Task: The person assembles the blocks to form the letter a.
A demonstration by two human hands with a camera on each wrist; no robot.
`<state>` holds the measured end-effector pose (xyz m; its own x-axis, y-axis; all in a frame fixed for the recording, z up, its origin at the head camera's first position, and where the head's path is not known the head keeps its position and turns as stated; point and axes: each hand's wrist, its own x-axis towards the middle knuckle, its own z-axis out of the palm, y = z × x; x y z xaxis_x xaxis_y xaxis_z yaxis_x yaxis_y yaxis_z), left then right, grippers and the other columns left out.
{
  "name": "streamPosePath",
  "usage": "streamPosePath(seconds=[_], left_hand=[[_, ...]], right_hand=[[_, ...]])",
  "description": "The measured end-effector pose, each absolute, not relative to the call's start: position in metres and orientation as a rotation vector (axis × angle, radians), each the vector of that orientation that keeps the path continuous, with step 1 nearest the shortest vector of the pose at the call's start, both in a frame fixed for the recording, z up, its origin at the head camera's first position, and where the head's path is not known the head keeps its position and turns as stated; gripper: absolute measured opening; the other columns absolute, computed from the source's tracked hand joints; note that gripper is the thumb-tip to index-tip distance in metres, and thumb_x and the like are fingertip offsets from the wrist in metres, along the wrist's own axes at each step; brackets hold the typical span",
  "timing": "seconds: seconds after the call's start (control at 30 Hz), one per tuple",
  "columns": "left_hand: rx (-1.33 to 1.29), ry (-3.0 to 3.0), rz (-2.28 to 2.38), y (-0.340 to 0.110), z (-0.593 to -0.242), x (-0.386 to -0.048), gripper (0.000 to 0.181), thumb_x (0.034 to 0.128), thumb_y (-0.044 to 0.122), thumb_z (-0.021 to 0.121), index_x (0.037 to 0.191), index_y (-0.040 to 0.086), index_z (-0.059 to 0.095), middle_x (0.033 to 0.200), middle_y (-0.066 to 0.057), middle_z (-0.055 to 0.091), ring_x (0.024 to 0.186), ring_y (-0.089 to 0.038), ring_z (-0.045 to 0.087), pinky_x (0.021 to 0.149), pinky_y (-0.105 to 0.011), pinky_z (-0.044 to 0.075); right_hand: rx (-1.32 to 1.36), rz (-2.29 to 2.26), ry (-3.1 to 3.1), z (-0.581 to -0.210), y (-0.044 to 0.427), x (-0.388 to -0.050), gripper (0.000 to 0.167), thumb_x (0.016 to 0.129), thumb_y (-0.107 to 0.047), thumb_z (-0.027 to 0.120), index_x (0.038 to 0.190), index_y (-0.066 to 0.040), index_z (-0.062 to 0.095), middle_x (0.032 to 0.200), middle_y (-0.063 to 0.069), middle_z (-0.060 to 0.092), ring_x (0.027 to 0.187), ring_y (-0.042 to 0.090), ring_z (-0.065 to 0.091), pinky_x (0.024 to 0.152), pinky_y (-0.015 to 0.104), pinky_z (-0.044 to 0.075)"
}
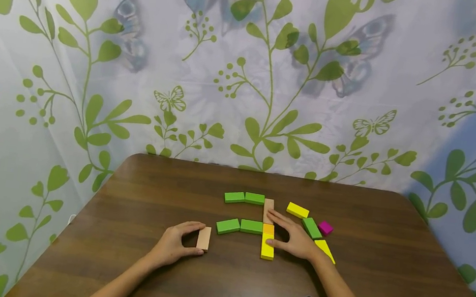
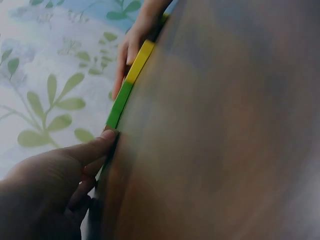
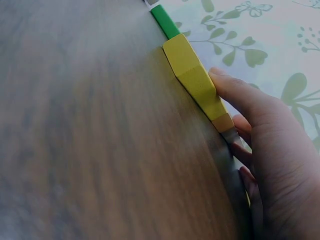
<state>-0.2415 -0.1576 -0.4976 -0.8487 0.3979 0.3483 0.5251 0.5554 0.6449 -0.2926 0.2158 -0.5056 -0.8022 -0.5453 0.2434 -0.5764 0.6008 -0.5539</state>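
In the head view my left hand (image 1: pixel 174 243) pinches a plain wooden block (image 1: pixel 203 238) by its two ends, thumb at the near end, fingers at the far one. The block lies on the table. My right hand (image 1: pixel 298 239) lies along a column made of another plain wooden block (image 1: pixel 268 209), a small orange block (image 1: pixel 268 229) and a yellow block (image 1: pixel 267 252). Its thumb touches the yellow block's right side, and its fairly straight fingers reach the wooden block. In the right wrist view the thumb rests at the yellow block (image 3: pixel 200 82); the other fingertips are partly hidden.
Two green blocks (image 1: pixel 254 198) form a row left of the column's far end, and two more (image 1: pixel 251 226) join near its middle. Right of my right hand lie a yellow block (image 1: pixel 297 210), a green block (image 1: pixel 312 228), a magenta block (image 1: pixel 325 228) and a yellow piece (image 1: pixel 326 251).
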Motion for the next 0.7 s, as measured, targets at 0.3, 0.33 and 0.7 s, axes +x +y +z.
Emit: streamPosePath(seconds=[0.3,0.33,0.7], left_hand=[[-0.822,-2.631,-1.167,-0.148,-0.501,-0.234,0.063,0.0701,0.038,0.078,0.124,0.011,0.06,0.124,0.0,0.058,0.117,-0.021,0.051,0.095,-0.041,0.042],[-0.829,-2.629,-1.165,-0.147,-0.501,-0.234,0.063,0.0703,0.038,0.078,0.124,0.011,0.059,0.124,-0.001,0.057,0.117,-0.021,0.051,0.095,-0.041,0.042],[-0.867,-2.597,-1.138,-0.144,-0.505,-0.232,0.064,0.0723,0.04,0.076,0.125,0.01,0.058,0.125,-0.002,0.057,0.117,-0.021,0.051,0.094,-0.041,0.043]], right_hand=[[0.957,1.003,-2.775,-0.508,0.217,-0.294,0.077,0.081,-0.051,0.064,0.144,-0.02,0.034,0.149,-0.002,0.028,0.133,0.027,0.028,0.099,0.06,0.028],[0.956,1.004,-2.774,-0.508,0.217,-0.294,0.077,0.081,-0.051,0.064,0.144,-0.02,0.035,0.149,-0.002,0.028,0.133,0.027,0.028,0.099,0.06,0.028],[0.968,0.975,-2.762,-0.51,0.216,-0.293,0.078,0.08,-0.051,0.065,0.144,-0.019,0.035,0.149,-0.001,0.029,0.133,0.027,0.028,0.099,0.059,0.028]])
